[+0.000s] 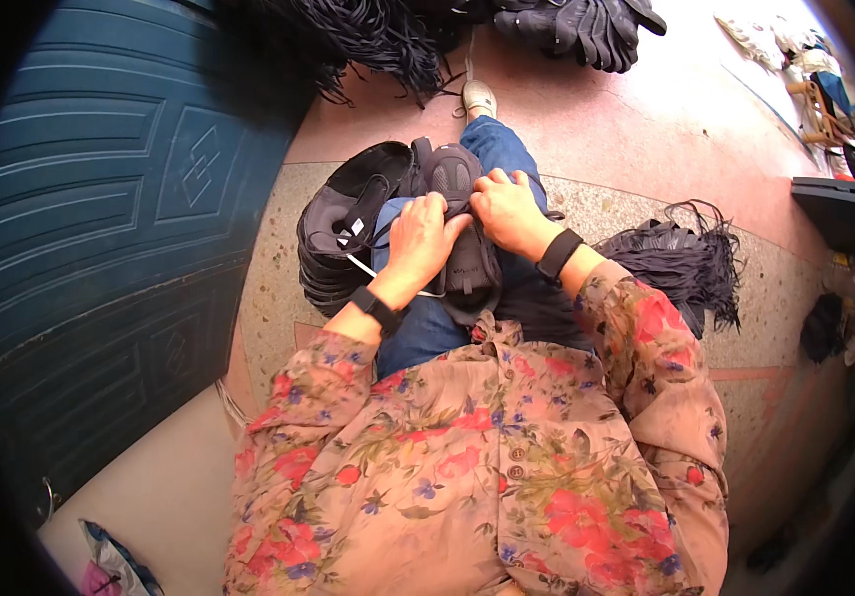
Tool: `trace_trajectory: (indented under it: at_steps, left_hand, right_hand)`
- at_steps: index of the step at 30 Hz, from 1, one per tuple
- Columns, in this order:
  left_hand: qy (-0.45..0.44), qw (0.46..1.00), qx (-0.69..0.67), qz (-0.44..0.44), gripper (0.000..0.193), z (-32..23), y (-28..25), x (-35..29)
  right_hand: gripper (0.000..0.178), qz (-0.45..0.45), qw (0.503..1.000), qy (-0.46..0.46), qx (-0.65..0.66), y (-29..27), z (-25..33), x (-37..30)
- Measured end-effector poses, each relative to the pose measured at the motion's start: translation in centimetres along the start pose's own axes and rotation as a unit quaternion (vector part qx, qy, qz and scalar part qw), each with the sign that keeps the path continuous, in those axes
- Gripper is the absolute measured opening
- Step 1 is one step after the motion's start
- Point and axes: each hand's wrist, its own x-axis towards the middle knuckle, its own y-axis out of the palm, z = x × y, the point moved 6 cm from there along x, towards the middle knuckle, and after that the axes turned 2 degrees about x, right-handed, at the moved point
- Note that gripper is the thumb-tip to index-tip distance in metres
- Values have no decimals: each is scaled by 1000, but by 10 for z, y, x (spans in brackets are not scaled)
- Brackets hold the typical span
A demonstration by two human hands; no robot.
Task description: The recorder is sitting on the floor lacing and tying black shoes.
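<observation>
Across my lap lies a dark grey shoe upper (455,171) of mesh-like fabric, its toe end pointing away from me. My left hand (420,238) is closed on its left side, the fingers curled and the thumb reaching toward the middle. My right hand (509,211) grips the right side near the lacing area, with the fingers bent in. Between the hands, dark strands that look like laces run over the upper; which fingers pinch them is too small to tell. To the left stands a stack of nested black shoe uppers (326,273), close to my left forearm.
On the right, a heap of dark uppers with loose laces (658,253) lies on the speckled floor. More black piles (586,35) sit at the far side. A blue panelled door (120,199) borders the left. A dark box-like object (835,211) stands at the right.
</observation>
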Motion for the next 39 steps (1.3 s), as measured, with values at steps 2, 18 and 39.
trace_trajectory:
  at_steps: [2,18,39]
  left_hand:
    - [19,999,22,-21,22,8,8,5]
    - [-169,979,-116,5,24,45,1,-26]
    - [-27,999,38,-8,11,31,11,-5]
  right_hand:
    - [12,-10,1000,-5,-2,-8,4,2]
    - [29,29,998,41,43,-8,-1,-19]
    - [19,-8,993,11,121,-2,-10,-21]
